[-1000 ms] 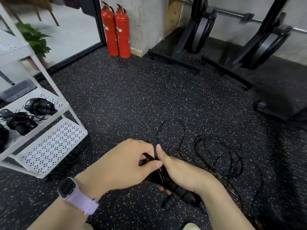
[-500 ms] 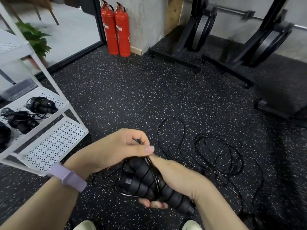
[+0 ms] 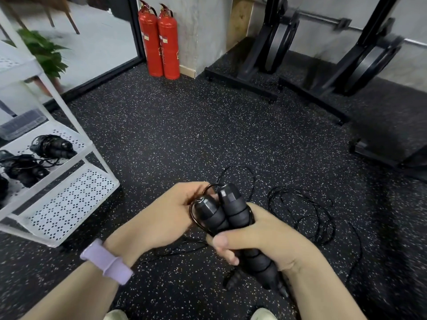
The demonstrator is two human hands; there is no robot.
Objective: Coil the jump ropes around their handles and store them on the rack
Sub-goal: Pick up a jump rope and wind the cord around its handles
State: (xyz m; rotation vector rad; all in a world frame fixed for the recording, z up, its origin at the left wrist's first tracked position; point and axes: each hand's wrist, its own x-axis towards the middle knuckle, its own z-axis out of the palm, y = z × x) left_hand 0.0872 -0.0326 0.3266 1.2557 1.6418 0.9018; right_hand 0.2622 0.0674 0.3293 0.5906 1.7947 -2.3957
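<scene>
1. Right hand: fingers and thumb curled round the two black handles, held side by side with their capped ends pointing away from the person.
2. Left hand: just left of the handles, fingers bent at the cord looping round the caps; it appears to pinch the cord, though motion blur leaves the fingertips unclear.
3. Loose cord: most of the length lies in tangled loops on the floor, beyond and to the right of the right hand.
4. Rack: well to the left of the left hand, white and perforated.
5. Risk: few turns are on the handles, so a slackened left-hand grip would likely let the springy cord unwind.
6. Risk: the floor tangle may snag or knot as it is drawn in, jerking the handles.
7. Count: two handles in hand; at least two coiled ropes on the rack shelf; two red extinguishers far ahead.
</scene>
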